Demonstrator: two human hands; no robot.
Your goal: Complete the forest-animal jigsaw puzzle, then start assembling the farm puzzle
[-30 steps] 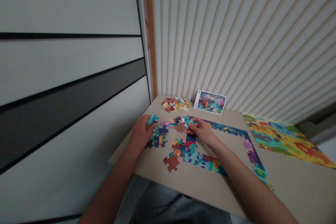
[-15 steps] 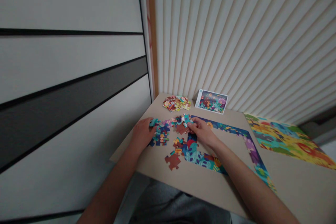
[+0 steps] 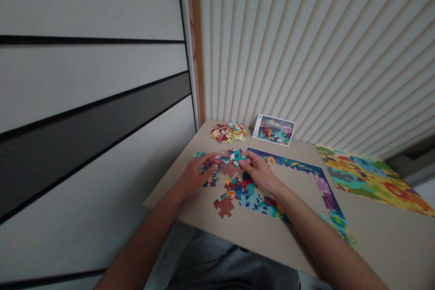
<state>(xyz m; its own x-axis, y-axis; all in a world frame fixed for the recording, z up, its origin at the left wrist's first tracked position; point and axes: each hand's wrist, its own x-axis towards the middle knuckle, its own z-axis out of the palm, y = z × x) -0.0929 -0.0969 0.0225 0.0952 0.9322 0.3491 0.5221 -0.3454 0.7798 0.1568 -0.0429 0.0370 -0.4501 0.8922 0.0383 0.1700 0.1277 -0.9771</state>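
Note:
My right hand (image 3: 260, 173) pinches a teal puzzle piece (image 3: 239, 156) between thumb and fingers, above the loose pieces. Facing it, my left hand (image 3: 199, 173) reaches over the pile with thumb and fingers apart; no held piece shows in it. Loose puzzle pieces (image 3: 211, 180) in blue, purple and brown lie under and between both hands, partly hidden by the fingers. A joined puzzle border (image 3: 299, 166) stretches to the right, its near side partly covered by my right forearm. Brown pieces (image 3: 224, 207) lie at the border's near left.
A second heap of puzzle pieces (image 3: 228, 132) sits at the back of the table (image 3: 272, 253). Beside it a picture card (image 3: 273, 130) leans against the pleated blind (image 3: 272, 45). An assembled yellow-green puzzle (image 3: 374, 181) lies at the right. A white panelled surface (image 3: 102, 154) flanks the left.
My left hand has moved right, from the left edge of the loose pieces to their middle, closer to my right hand. My right hand still holds the teal puzzle piece, shifted slightly.

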